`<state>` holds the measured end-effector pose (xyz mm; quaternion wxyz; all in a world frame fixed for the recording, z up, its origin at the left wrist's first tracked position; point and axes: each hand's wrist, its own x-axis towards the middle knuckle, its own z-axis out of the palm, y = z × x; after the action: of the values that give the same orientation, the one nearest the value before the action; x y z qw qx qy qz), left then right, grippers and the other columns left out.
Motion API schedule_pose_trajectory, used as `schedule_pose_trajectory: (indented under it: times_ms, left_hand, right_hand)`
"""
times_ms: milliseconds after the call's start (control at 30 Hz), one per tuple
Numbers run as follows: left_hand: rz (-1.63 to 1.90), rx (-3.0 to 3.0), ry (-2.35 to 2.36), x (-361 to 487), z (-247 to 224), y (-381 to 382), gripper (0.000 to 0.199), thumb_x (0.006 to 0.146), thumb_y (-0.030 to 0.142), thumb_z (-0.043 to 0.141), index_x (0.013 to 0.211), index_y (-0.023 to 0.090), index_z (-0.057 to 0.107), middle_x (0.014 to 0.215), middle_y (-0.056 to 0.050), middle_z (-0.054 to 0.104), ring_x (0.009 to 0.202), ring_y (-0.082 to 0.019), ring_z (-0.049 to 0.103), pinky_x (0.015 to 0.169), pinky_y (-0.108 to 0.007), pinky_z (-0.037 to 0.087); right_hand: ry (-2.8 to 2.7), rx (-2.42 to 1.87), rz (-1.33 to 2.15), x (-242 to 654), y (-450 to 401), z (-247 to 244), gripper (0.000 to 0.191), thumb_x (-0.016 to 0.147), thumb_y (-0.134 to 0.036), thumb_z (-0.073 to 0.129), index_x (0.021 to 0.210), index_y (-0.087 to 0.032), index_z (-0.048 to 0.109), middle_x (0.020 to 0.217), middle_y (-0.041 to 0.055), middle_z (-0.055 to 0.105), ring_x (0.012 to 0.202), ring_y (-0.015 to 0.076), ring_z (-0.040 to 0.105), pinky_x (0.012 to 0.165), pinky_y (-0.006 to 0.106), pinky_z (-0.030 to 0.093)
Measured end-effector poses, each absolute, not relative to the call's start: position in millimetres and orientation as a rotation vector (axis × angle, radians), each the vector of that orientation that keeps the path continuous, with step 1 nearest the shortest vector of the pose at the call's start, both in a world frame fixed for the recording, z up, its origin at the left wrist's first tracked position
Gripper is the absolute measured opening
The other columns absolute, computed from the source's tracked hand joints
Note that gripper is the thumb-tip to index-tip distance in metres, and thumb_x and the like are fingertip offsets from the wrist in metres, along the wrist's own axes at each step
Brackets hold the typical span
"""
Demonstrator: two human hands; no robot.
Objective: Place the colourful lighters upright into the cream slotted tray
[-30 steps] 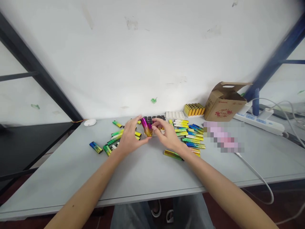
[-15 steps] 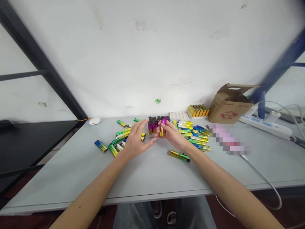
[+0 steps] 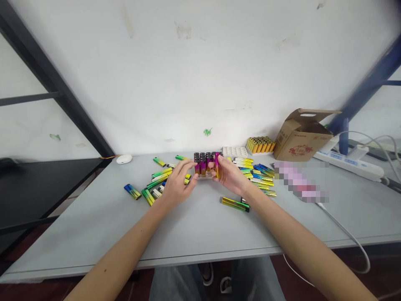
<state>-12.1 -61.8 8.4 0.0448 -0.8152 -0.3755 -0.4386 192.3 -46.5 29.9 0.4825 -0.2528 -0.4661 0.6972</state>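
A block of upright magenta-to-gold sticks with black tops (image 3: 203,164) stands in a low holder near the back of the table. My right hand (image 3: 230,175) grips one more such stick (image 3: 217,166) upright at the block's right end. My left hand (image 3: 178,182) is beside the block's left side, fingers apart, holding nothing. Its fingertips are at or very near the holder. Loose sticks in green, yellow and blue metallic finishes (image 3: 158,179) lie left of the block, with more (image 3: 258,177) to the right. My hands hide the block's lower front.
A white holed tray (image 3: 231,151), a tray of gold sticks (image 3: 260,145) and a cardboard box (image 3: 302,140) stand along the wall. A power strip (image 3: 347,165) and cables lie right, a white oval object (image 3: 124,159) far left, and a pixelated patch (image 3: 297,182) covers something.
The gripped stick has shifted right to the block's end, and my left hand has closed in on the block's left side. The view has turned slightly since the oldest frame.
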Motion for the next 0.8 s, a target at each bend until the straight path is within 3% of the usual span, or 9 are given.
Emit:
schedule_pose_trajectory:
  times_ms: [67,167,267,367,800]
  left_hand:
    - [-1.343,-2.502,-1.131,-12.1,7.7,-61.3,0.026,0.092,0.023,0.048,0.117,0.02,0.054,0.119,-0.011,0.058,0.114,-0.021,0.056,0.098,-0.037,0.046]
    - [-1.336,-2.52,-1.103,-12.7,5.9,-59.8,0.021,0.092,0.022,0.048,0.111,0.02,0.057,0.116,-0.01,0.059,0.111,-0.021,0.057,0.094,-0.036,0.048]
    - [-1.326,-2.533,-1.076,-13.5,3.6,-57.8,0.017,0.092,0.021,0.048,0.105,0.019,0.059,0.112,-0.01,0.061,0.105,-0.02,0.059,0.091,-0.035,0.049]
    - [-1.323,-2.536,-1.052,-13.8,1.6,-56.0,0.015,0.092,0.021,0.048,0.1,0.019,0.061,0.106,-0.009,0.062,0.099,-0.019,0.06,0.087,-0.034,0.05]
    - [-1.283,-2.586,-1.027,-14.4,-1.3,-54.4,0.015,0.093,0.019,0.046,0.089,0.018,0.06,0.092,-0.007,0.064,0.088,-0.017,0.06,0.08,-0.032,0.049]
  right_hand:
    - [-1.099,-0.581,1.734,193.3,-46.8,31.1,0.03,0.078,-0.049,0.069,0.082,-0.022,0.055,0.075,-0.0014,0.059,0.06,0.0111,0.051,0.055,0.023,0.044]
    - [-1.032,-0.532,1.855,195.2,-45.0,31.4,0.041,0.083,-0.061,0.055,0.082,-0.021,0.058,0.064,-0.0025,0.048,0.058,0.012,0.047,0.058,0.025,0.044]
    - [-0.944,-0.511,1.96,196.8,-41.7,28.9,0.052,0.085,-0.068,0.044,0.066,-0.019,0.052,0.056,-0.0035,0.039,0.053,0.0111,0.042,0.055,0.024,0.041]
    - [-0.91,-0.531,1.965,197.4,-39.0,25.8,0.052,0.086,-0.064,0.045,0.059,-0.02,0.044,0.053,-0.0043,0.033,0.05,0.0105,0.037,0.052,0.023,0.038]
    - [-0.927,-0.74,1.88,190.8,-43.4,29.9,0.045,0.092,-0.048,0.033,0.056,-0.021,0.034,0.051,-0.0068,0.02,0.047,0.01,0.018,0.044,0.022,0.025]
